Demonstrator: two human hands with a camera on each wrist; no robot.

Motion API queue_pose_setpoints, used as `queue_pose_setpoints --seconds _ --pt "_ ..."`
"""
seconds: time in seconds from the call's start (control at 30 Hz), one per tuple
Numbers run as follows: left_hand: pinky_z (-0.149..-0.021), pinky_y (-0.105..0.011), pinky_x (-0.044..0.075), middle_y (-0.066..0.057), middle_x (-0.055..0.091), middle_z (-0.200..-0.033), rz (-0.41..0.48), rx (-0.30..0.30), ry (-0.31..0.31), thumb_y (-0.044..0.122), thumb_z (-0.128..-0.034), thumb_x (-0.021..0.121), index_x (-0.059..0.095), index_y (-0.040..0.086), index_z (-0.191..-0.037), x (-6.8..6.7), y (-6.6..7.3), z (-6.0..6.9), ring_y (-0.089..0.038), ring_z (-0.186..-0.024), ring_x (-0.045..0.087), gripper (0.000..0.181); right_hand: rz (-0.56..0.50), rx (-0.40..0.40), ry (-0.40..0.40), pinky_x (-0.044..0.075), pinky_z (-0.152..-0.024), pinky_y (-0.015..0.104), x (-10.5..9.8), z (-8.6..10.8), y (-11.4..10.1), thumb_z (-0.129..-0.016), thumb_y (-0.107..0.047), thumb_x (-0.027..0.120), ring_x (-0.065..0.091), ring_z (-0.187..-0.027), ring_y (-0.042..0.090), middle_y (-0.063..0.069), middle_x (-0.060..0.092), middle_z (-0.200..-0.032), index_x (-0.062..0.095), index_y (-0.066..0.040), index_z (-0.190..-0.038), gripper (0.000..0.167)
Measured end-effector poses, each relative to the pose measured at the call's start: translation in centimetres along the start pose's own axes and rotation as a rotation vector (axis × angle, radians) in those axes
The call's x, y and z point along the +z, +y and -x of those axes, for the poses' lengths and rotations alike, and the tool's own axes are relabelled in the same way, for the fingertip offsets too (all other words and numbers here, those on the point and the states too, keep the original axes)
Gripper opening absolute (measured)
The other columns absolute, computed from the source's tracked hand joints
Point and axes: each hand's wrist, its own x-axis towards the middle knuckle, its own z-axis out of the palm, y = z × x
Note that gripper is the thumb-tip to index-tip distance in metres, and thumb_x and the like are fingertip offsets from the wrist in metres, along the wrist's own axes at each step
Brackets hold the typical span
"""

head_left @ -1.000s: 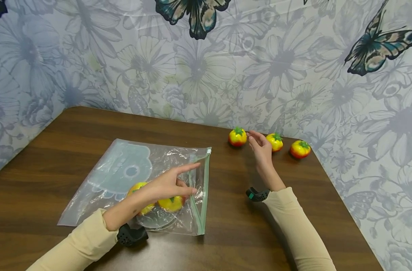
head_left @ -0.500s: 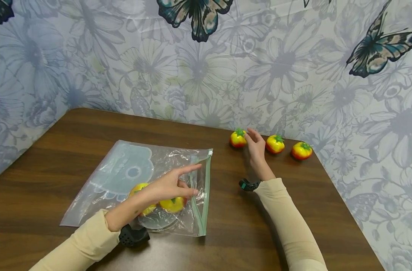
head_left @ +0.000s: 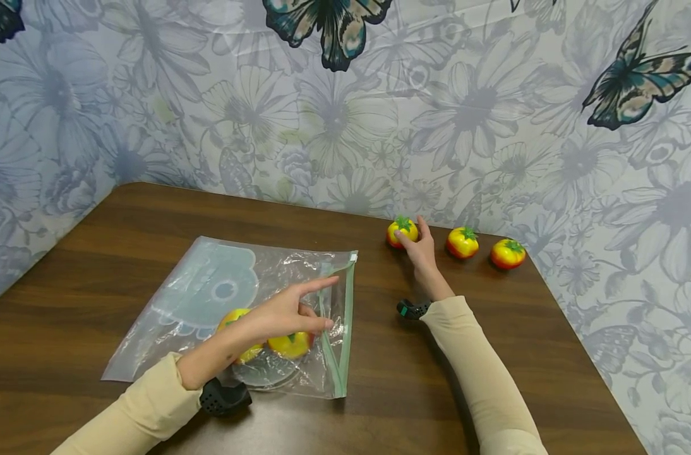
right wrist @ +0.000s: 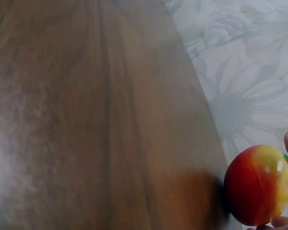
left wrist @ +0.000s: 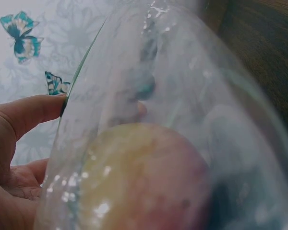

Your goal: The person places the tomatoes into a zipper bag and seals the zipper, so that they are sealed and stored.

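My right hand has moved. A second ago it was in the gap between 2 fruits, farther to the right of the bag. Now it has come over to the nearest fruit, which is past the bag's top right corner. My thumb is in front of that fruit and my fingers are by its other side. I cannot tell if they squeeze it yet. It looks like the fruit has not left its spot, so I think this is the getting-hold part.

My left hand has stayed put over the bag. Its pointing finger and thumb are spread apart by the bag's green strip, not pinching any fruit.

I see at least 2 fruits in the bag: a front fruit and a half-hidden fruit. Farther right of the bag are a middle fruit and an end fruit. I touch neither, so 3 are outside.
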Motion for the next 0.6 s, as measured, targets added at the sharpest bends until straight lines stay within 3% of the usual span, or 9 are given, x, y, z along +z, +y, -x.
queue_pose_setpoints --seconds 0.3,0.6 --pt "-0.050 -0.027 0.045 -0.022 0.064 -0.070 0.003 -0.007 0.001 0.012 -0.0859 0.069 0.025 0.010 -0.149 0.04 0.06 0.01 -0.029 -0.059 0.062 0.077 0.058 0.003 -0.002 0.021 -0.107 0.033 0.28 -0.22 0.52 -0.085 -0.012 0.068 0.026 -0.132 0.026 0.015 0.021 -0.150 0.016 -0.006 -0.150 0.083" --pt "-0.047 -0.025 0.043 -0.023 0.063 -0.069 -0.004 0.005 0.000 0.010 -0.0861 0.068 0.025 0.008 -0.148 -0.08 0.01 -0.05 -0.028 -0.058 0.062 0.076 0.061 0.002 0.004 0.020 -0.108 0.034 0.48 -0.65 1.09 -0.085 -0.009 0.068 0.027 -0.131 0.028 0.017 0.024 -0.148 0.019 -0.002 -0.148 0.080"
